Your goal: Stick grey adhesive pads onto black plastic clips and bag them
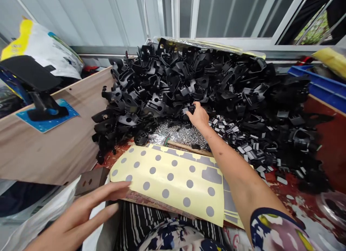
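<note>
My right hand (pixel 199 115) reaches into the big heap of black plastic parts (pixel 173 74), thumb and forefinger closed on a black part at its front edge. My left hand (pixel 92 207) hangs at the lower left with thumb and fingers apart, holding nothing, its fingertips beside the yellow sticker sheet (pixel 175 175). Grey round stickers dot that sheet. Just in front of my right hand lies a pile of small metal pins (pixel 183 134). Between pins and sheet rests a wooden-handled tool (pixel 189 148), partly covered.
Small black pieces with white pads (pixel 250 150) spread to the right. A black stand (pixel 44 96) is on a wooden board (pixel 54 142) at left. A brown block (pixel 92 180) sits near my left hand. Blue crate (pixel 319 85) and clear container (pixel 332 206) are at right.
</note>
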The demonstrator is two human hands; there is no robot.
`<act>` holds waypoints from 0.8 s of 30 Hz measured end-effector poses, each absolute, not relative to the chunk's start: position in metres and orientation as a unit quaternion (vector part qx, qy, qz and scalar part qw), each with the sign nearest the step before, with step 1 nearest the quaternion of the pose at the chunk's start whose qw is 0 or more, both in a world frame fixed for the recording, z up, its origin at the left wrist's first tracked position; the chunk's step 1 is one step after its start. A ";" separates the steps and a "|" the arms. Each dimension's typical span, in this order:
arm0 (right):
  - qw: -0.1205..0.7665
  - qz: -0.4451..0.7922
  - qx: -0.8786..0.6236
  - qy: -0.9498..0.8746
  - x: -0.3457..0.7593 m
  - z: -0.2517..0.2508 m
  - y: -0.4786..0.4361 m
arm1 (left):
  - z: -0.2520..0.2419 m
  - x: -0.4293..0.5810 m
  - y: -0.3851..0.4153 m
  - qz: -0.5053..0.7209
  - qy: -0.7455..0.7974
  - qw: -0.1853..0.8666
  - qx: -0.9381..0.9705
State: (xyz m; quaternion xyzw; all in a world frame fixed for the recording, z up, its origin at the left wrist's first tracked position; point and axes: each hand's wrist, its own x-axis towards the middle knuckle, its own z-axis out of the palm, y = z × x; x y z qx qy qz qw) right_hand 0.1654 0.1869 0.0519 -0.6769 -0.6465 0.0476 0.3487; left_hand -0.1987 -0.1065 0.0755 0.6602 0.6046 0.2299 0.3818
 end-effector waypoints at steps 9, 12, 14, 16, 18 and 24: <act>0.439 0.043 -0.555 -0.706 0.246 0.058 0.026 | 0.052 -0.028 -0.023 0.321 0.423 0.607 0.591; 0.428 0.212 -0.498 -0.723 0.239 0.039 -0.051 | 0.040 0.018 -0.021 0.259 0.325 0.694 0.588; 0.447 0.248 -0.474 -0.717 0.233 0.021 -0.085 | 0.030 0.038 -0.026 0.173 0.281 0.751 0.571; 0.454 0.227 -0.491 -0.708 0.236 0.005 -0.104 | 0.021 0.048 -0.031 0.122 0.290 0.779 0.542; 0.447 0.191 -0.549 -0.680 0.249 -0.008 -0.111 | 0.015 0.048 -0.033 0.117 0.315 0.783 0.523; 0.404 0.123 -0.605 -0.676 0.279 -0.033 -0.106 | 0.018 0.035 -0.034 0.063 0.312 0.761 0.565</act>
